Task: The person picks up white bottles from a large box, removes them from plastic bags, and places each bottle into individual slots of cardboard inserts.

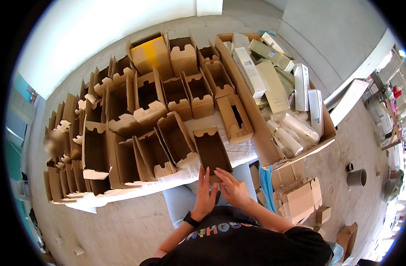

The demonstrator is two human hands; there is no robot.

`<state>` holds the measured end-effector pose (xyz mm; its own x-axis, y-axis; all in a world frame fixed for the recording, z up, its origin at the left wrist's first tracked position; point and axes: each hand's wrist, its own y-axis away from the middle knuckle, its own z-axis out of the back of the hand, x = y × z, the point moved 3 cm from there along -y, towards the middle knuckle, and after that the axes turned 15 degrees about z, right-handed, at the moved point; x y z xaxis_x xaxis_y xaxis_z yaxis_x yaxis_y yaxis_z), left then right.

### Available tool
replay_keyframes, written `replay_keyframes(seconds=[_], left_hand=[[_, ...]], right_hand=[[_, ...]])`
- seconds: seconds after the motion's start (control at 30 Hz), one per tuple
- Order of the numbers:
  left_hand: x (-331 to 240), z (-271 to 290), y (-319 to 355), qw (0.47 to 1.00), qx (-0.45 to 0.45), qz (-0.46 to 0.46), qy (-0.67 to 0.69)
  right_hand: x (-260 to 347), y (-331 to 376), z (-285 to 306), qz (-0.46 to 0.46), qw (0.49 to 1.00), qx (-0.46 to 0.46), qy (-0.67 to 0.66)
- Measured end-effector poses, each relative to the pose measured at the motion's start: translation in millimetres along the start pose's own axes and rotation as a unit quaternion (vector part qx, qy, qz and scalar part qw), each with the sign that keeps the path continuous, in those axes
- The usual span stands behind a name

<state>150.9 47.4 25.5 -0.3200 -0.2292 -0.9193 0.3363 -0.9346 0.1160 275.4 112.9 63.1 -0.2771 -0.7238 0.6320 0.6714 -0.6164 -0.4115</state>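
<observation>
A small brown cardboard box, its top uncovered and its inside dark, stands at the table's near edge in front of me. Both hands touch the near end of this box. The fingers of my left hand are stretched up along its left side, with a dark band on the wrist. My right hand has its fingers spread and laid against the same end, thumb turned inward. No object shows between the fingers of either hand. Just beyond stands a similar box with a slot in its top.
Rows of open cardboard boxes cover the white-clothed table. At right, a large carton holds pale slim boxes and clear-wrapped bottles. Flattened cardboard and a grey bucket are on the floor.
</observation>
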Motion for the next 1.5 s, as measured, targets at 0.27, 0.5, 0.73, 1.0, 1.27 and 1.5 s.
replay_keyframes(seconds=[0.27,0.5,0.73,1.0,1.27,1.5], left_hand=[[-2.9,1.7,-7.9,0.988,-0.083,0.065,0.109],[6.9,-8.8,-14.3,0.970,-0.107,0.087,0.202],[5.7,-9.6,-11.9,0.979,-0.089,0.078,0.164],[19.7,-8.3,-13.0,0.994,-0.040,0.058,0.089],[17.7,-6.2,-9.6,0.986,-0.003,0.105,0.131],[17.4,-2.5,-8.7,0.984,-0.033,0.083,0.151]], right_hand=[[-9.6,-4.2,10.5,-0.041,0.997,-0.058,0.039],[-9.6,-4.7,17.3,-0.065,0.991,-0.091,0.078],[-16.1,3.0,17.1,-0.109,0.989,-0.066,0.072],[-39.4,-0.4,14.1,-0.148,0.984,-0.094,0.010],[-92.9,25.8,-14.1,-0.319,0.849,-0.189,-0.377],[-88.4,24.7,-11.6,-0.293,0.889,-0.169,-0.309]])
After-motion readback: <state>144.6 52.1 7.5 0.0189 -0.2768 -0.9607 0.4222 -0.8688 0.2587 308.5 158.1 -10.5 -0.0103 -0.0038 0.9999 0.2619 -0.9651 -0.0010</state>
